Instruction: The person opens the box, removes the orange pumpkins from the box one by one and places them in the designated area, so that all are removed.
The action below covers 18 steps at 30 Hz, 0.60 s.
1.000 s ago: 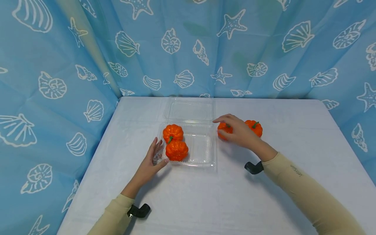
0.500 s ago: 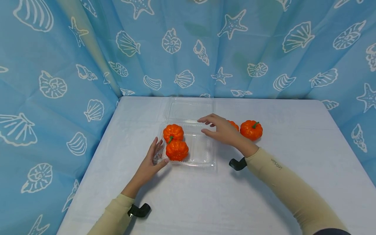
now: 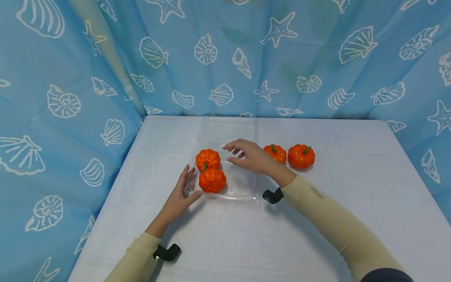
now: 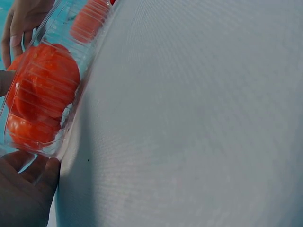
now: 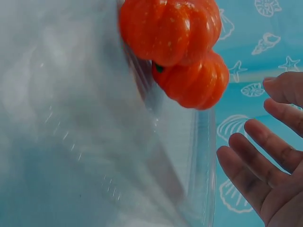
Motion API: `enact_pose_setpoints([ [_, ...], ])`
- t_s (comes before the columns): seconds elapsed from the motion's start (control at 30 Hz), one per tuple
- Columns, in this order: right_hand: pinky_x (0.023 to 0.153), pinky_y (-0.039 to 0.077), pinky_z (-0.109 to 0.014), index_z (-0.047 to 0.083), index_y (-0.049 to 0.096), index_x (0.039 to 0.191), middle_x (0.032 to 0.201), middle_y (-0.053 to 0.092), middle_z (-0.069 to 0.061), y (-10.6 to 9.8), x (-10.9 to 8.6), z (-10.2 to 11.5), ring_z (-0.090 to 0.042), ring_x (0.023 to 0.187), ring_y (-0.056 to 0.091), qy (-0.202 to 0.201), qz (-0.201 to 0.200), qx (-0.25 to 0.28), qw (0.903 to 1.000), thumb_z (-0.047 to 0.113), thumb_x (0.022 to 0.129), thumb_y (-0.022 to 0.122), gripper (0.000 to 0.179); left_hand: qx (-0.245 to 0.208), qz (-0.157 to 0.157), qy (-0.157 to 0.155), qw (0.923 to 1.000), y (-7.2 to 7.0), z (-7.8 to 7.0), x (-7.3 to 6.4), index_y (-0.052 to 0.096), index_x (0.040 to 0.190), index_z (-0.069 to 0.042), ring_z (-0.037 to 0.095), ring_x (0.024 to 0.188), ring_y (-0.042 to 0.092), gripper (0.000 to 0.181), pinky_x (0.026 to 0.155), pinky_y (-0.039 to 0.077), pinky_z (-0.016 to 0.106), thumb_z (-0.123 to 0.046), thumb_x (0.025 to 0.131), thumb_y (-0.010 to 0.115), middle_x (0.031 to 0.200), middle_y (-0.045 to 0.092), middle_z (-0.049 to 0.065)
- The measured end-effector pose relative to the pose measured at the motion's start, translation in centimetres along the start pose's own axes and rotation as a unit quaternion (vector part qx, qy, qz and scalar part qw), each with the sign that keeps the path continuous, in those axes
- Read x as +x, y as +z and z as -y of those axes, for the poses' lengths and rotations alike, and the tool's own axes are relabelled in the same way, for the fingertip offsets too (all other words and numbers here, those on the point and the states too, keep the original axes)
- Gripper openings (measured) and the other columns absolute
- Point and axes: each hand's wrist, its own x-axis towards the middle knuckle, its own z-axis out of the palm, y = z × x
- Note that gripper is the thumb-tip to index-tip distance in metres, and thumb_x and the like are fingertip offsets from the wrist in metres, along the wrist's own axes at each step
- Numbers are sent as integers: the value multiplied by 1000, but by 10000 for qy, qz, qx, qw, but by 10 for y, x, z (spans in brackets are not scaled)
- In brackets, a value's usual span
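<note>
A clear plastic clamshell box (image 3: 239,196) lies with its lid (image 3: 229,131) folded back on the white table. Inside, at its left end, sit two small orange pumpkins, a rear pumpkin (image 3: 207,158) and a front pumpkin (image 3: 212,181), close together. My left hand (image 3: 177,203) rests against the box's left side, fingers extended along the wall and thumb at the front corner. Over the box's right half hovers my right hand (image 3: 251,156), fingers loosely bent and nothing in them. It also shows spread beside the pumpkins in the right wrist view.
Right of the box are two more orange pumpkins, a nearer one (image 3: 276,153) partly behind the right hand and another (image 3: 301,156) farther right. A blue shell-print curtain (image 3: 218,70) hangs along the table's back edge. Each wrist wears a black camera mount.
My right hand has moved left from beside the nearer right-hand pumpkin to over the box, uncovering that pumpkin. My left hand and the pumpkins in the box have stayed put.
</note>
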Motion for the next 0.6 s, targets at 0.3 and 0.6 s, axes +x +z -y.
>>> enact_pose_setpoints([
  [0.3, 92, 57, -36, 12, 63, 136, 131, 64, -8, 9, 10, 9, -25, 113, 63, 33, 480, 286, 9984, 23, 97, 72, 43, -45, 6, -26, 10000, -1, -2, -1, 7, 165, -15, 29, 154, 21, 95, 120, 10, 64, -21, 96, 72, 168, 24, 9],
  [0.6, 91, 57, -31, 11, 66, 133, 123, 68, -3, 22, 16, 11, -20, 109, 64, 43, 1052, 438, 9935, 21, 95, 75, 41, -79, -5, 34, 10000, -1, -4, -2, 7, 165, -16, 29, 155, 19, 95, 121, 10, 63, -20, 96, 72, 167, 25, 8],
])
